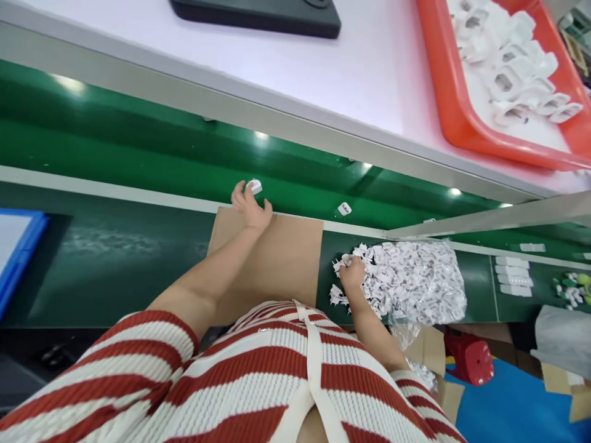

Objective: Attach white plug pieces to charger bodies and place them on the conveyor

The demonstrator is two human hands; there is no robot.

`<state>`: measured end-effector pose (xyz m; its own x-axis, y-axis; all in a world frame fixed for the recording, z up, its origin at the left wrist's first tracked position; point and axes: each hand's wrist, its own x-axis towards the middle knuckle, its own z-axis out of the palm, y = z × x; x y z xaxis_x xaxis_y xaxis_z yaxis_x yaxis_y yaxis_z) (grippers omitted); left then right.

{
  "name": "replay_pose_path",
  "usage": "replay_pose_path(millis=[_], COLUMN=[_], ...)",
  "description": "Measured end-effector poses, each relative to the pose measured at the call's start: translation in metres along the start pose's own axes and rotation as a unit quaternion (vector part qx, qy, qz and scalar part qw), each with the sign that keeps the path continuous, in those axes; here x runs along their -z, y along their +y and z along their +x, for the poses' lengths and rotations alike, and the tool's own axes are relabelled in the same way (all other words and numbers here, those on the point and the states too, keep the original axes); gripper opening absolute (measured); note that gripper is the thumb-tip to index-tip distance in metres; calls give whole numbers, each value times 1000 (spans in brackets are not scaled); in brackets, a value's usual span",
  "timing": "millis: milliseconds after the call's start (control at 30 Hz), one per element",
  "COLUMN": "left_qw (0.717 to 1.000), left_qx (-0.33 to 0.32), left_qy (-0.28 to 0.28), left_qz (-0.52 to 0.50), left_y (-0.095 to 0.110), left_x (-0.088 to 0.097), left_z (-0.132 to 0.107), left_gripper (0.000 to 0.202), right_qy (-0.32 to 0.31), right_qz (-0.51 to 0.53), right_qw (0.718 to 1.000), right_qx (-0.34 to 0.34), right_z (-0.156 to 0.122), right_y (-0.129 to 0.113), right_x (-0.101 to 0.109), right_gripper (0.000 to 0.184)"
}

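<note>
My left hand (249, 206) reaches over the far edge of a brown cardboard sheet (281, 258) and pinches a small white plastic part (254, 186) at the edge of the green conveyor belt (161, 154). My right hand (352, 272) is closed on the near left edge of a large pile of small white plastic pieces (410, 280); its fingers grip pieces from the pile. Another white part (344, 208) lies alone on the belt to the right of my left hand.
A raised white shelf (286, 67) above the belt carries a black device (258, 15) and an orange tray (455, 117) of white housings. A blue bin (18, 246) sits far left. White strips (512, 274), a red stool (471, 358) and cardboard boxes are at right.
</note>
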<state>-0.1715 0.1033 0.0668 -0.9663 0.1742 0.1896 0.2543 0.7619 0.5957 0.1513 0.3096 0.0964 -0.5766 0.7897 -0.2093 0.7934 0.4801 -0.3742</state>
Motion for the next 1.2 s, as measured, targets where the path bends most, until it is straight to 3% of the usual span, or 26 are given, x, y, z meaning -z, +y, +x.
replay_pose_path(millis=[67,167,267,367,433,467,533,633,733,833,933,1033,1133,1200], left_qw=[993,960,924,891,882,881,886,902,914,923,934,949,958,960], left_qx=[-87,-174,-231,-275,-274,-270,-265,-264,-258,-226,-175,-127,-89,-72], left_qy=[-76,-202,-291,-354,-379,-384,-376,-338,-305,-302,-300,-276,-249,-236], left_qz=[-36,-89,-96,-65,-58,-55,-51,-54,-72,-77,-81,-87,-108,-128], left_y=[30,81,125,152,160,161,158,138,99,51,14,-7,-16,-21], left_x=[-11,-45,-91,-129,-141,-142,-134,-99,-51,-4,30,43,41,35], left_z=[-21,-37,-34,-21,-12,-8,-7,-27,-75,-135,-185,-215,-225,-226], left_gripper=[62,52,71,76,57,48,35,34,34,33,32,30,32,32], right_qy=[17,28,28,25,26,28,27,16,-15,-89,-175,-217,-213,-193], right_qz=[50,132,220,404,491,507,520,522,512,501,455,338,237,109], right_qw=[999,990,974,912,867,857,850,851,857,860,873,906,924,924], right_qx=[-13,-27,-46,-70,-80,-82,-79,-60,-53,-42,25,133,214,310], right_z=[-2,-11,-27,-43,-53,-58,-67,-77,-82,-79,-72,-64,-58,-54], right_y=[0,2,1,-4,-9,-11,-15,-18,-18,-21,-32,-48,-66,-79], right_x=[2,5,9,18,27,32,41,49,45,28,5,-12,-18,-20], right_gripper=[29,32,37,46,53,55,53,47,48,41,42,37,20,19])
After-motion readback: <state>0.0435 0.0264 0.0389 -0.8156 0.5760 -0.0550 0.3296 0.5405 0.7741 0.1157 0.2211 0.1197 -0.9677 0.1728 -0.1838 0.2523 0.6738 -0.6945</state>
